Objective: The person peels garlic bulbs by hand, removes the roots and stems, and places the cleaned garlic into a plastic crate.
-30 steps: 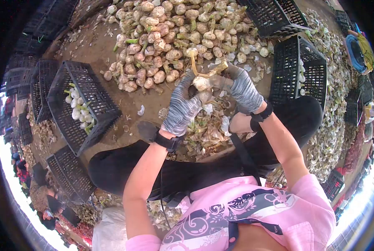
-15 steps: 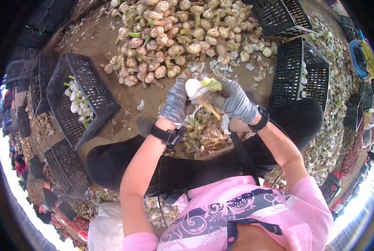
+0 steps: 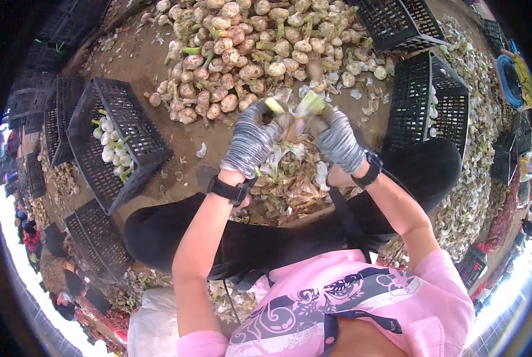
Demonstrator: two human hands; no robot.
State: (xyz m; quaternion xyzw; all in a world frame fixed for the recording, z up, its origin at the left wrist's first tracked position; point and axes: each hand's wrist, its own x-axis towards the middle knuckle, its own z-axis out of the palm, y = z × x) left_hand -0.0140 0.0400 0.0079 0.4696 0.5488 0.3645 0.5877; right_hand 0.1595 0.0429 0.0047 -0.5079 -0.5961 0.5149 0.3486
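My left hand (image 3: 253,134), in a grey striped glove, is closed around a garlic bulb; mostly its pale green stem end (image 3: 274,106) shows above the fingers, the rest being hidden. A short way to the right, my right hand (image 3: 339,141), gloved alike, pinches a pale green strip of garlic skin (image 3: 312,103), smeared by motion. Below both hands, a heap of loose garlic skins (image 3: 292,187) lies between my legs. Beyond them spreads a large pile of unpeeled garlic (image 3: 236,56) with dirt and roots on it.
At left a tilted black crate (image 3: 144,119) holds white garlic bulbs (image 3: 112,146) with green stems. Another black crate (image 3: 405,104) at right has a few white bulbs inside. A third crate (image 3: 391,24) stands at the upper right. Skins (image 3: 474,119) cover the floor far right.
The white bulb that showed between both hands is now mostly hidden in my left hand, which has turned inward. My right hand has pulled away slightly with a strip of skin.
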